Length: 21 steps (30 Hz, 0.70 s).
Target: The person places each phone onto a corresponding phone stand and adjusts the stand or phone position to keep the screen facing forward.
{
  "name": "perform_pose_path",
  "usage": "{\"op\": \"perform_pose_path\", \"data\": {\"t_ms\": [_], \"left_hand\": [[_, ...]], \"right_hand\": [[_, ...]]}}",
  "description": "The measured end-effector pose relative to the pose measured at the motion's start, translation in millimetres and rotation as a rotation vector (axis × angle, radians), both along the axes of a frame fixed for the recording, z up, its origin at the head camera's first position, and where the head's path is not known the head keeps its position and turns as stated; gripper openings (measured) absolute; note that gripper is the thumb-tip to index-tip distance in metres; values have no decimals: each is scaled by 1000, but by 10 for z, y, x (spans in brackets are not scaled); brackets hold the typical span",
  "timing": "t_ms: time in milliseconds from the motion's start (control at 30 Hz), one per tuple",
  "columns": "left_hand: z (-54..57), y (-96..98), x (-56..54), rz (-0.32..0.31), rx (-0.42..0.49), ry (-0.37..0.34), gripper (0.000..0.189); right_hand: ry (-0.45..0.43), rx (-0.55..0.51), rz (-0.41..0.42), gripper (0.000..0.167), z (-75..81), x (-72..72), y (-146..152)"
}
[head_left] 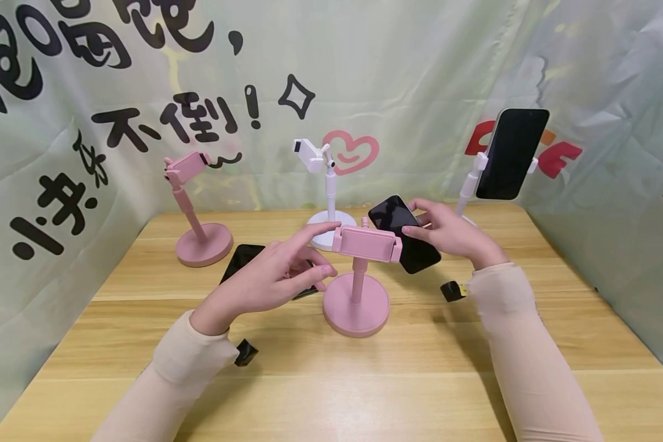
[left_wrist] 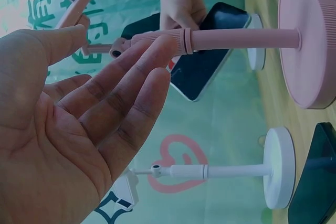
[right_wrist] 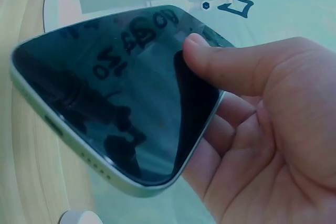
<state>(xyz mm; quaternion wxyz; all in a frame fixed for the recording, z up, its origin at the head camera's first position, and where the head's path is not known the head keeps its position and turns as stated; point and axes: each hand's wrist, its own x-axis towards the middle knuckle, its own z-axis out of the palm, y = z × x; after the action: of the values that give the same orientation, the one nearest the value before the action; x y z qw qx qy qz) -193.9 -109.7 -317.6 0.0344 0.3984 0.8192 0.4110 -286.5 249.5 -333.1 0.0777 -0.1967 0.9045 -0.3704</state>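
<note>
A smartphone (head_left: 422, 253) with a dark screen and pale edge is held tilted above the table by my right hand (head_left: 450, 232). In the right wrist view, the thumb lies on the phone's screen (right_wrist: 121, 98) and the fingers are behind it. My left hand (head_left: 276, 273) reaches toward the front pink phone stand (head_left: 356, 307), its index finger extended beside the clamp (head_left: 367, 244). Whether that finger touches the clamp I cannot tell. The left wrist view shows the palm (left_wrist: 58, 145) holding nothing, fingers loosely extended near the pink stem (left_wrist: 241, 39).
Behind my left hand another dark phone (head_left: 242, 258) lies flat on the wooden table (head_left: 398, 380). A second pink stand (head_left: 204, 245) is at the left, and a white stand (head_left: 331, 196) at the back. Far right, another white stand (head_left: 467, 187) carries an upright phone (head_left: 511, 153).
</note>
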Motion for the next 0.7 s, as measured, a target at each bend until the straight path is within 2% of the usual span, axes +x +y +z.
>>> {"op": "perform_pose_path", "data": {"t_ms": [200, 700], "left_hand": [[-9, 27, 1, -14, 13, -8, 67], [-7, 69, 22, -34, 10, 21, 64]], "right_hand": [[4, -6, -29, 33, 40, 11, 9], [128, -49, -73, 44, 130, 64, 18]]}}
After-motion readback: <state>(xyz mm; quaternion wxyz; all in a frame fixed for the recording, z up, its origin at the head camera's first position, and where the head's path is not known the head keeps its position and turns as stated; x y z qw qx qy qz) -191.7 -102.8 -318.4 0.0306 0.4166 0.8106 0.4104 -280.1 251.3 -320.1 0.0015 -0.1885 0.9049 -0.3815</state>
